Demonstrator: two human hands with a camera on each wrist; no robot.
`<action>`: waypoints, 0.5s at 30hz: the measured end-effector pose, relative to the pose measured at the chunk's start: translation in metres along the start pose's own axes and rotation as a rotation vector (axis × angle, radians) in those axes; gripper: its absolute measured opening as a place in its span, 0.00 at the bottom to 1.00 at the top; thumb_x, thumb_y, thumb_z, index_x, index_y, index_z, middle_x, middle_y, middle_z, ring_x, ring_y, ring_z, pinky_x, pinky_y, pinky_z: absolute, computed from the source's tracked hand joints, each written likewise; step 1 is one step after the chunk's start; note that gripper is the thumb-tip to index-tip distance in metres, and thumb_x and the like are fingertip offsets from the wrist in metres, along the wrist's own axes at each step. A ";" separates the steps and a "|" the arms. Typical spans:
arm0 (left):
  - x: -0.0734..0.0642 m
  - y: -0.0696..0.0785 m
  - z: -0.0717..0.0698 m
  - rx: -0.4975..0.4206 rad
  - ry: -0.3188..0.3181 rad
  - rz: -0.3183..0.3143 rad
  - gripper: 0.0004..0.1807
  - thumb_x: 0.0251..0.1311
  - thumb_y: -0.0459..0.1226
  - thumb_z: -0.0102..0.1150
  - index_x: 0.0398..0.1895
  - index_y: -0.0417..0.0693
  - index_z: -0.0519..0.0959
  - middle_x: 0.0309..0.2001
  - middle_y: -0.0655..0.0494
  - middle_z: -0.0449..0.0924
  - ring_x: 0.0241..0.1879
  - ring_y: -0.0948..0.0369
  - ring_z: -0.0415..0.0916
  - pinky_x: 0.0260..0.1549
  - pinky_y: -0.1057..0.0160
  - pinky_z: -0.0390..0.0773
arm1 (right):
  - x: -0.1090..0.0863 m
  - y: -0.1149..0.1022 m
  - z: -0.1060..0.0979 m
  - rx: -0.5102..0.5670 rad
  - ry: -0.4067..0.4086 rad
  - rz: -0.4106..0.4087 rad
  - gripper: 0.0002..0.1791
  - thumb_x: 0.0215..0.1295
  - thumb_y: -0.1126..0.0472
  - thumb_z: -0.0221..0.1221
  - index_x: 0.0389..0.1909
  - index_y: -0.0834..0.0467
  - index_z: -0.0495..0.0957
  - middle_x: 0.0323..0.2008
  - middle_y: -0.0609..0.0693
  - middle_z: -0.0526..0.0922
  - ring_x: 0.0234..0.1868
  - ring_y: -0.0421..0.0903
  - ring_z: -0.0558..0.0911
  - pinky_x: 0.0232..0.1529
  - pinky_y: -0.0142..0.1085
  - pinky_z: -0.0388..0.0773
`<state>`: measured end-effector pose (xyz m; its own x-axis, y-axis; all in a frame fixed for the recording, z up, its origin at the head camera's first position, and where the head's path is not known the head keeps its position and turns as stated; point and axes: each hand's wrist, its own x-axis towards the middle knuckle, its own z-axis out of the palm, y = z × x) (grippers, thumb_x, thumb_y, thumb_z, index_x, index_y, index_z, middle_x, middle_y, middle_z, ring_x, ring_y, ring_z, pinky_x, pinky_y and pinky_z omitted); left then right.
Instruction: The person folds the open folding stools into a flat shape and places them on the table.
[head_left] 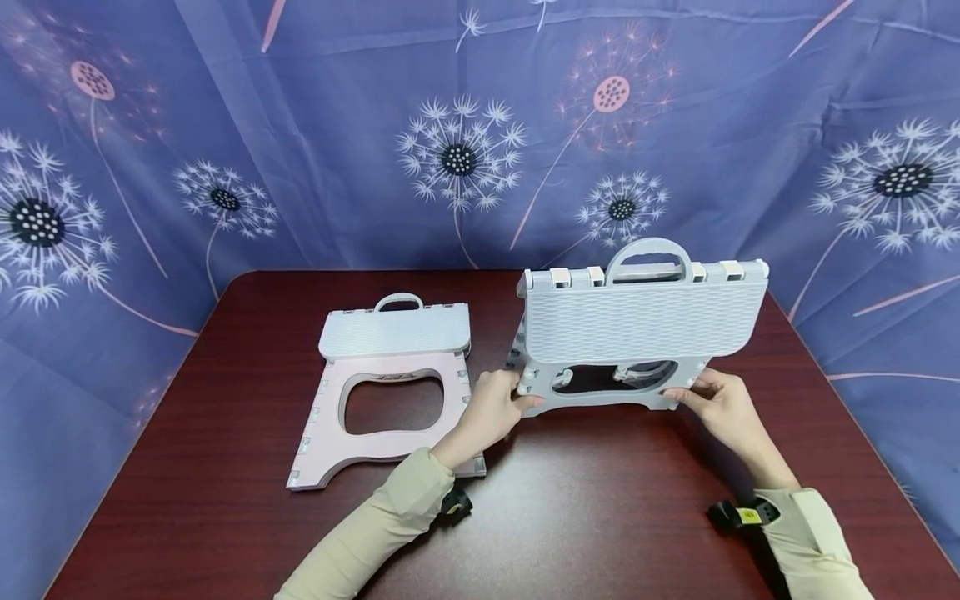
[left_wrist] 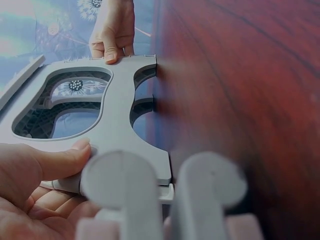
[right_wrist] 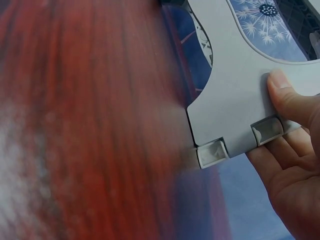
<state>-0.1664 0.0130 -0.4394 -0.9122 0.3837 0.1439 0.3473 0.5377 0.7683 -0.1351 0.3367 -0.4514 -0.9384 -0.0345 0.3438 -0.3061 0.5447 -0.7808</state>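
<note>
A grey folding step stool (head_left: 637, 321) stands partly unfolded at the table's right half, its textured top panel hanging down at the front and its carry handle (head_left: 649, 246) uppermost. My left hand (head_left: 489, 412) grips the lower left edge of its front leg panel; in the left wrist view the thumb of that left hand (left_wrist: 42, 170) lies on the panel face with fingers behind. On the opposite edge, my right hand (head_left: 726, 410) pinches the same panel. The right wrist view shows this right hand (right_wrist: 295, 150) with thumb in front and fingers curled behind, close to the foot.
Left of the grey stool, a second folding stool (head_left: 330, 417) with pale pink legs and a white top lies flat on the dark red wooden table (head_left: 600, 508). Its right edge is near my left forearm. A blue dandelion-print cloth (head_left: 337, 125) hangs behind the table.
</note>
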 end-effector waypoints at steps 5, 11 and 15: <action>0.000 -0.003 0.002 0.012 0.010 0.005 0.09 0.52 0.39 0.70 0.24 0.43 0.84 0.23 0.53 0.86 0.19 0.71 0.64 0.22 0.72 0.68 | 0.000 -0.018 0.000 0.021 -0.002 -0.001 0.08 0.48 0.83 0.63 0.31 0.78 0.79 0.25 0.27 0.83 0.27 0.22 0.79 0.27 0.19 0.73; 0.001 -0.003 0.002 0.012 0.013 0.006 0.09 0.52 0.40 0.70 0.24 0.43 0.84 0.23 0.53 0.86 0.19 0.70 0.63 0.22 0.72 0.68 | 0.000 -0.022 -0.001 -0.012 0.005 -0.006 0.07 0.47 0.82 0.64 0.30 0.77 0.80 0.24 0.26 0.83 0.27 0.21 0.77 0.26 0.19 0.70; 0.000 -0.002 0.002 0.004 0.009 0.008 0.09 0.52 0.40 0.70 0.25 0.42 0.84 0.24 0.52 0.86 0.19 0.70 0.62 0.21 0.73 0.67 | 0.000 -0.022 -0.001 -0.028 0.004 -0.011 0.06 0.48 0.82 0.64 0.29 0.75 0.80 0.24 0.26 0.82 0.26 0.22 0.76 0.25 0.20 0.69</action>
<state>-0.1671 0.0132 -0.4420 -0.9115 0.3808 0.1556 0.3552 0.5375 0.7649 -0.1283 0.3250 -0.4338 -0.9344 -0.0372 0.3542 -0.3115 0.5673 -0.7623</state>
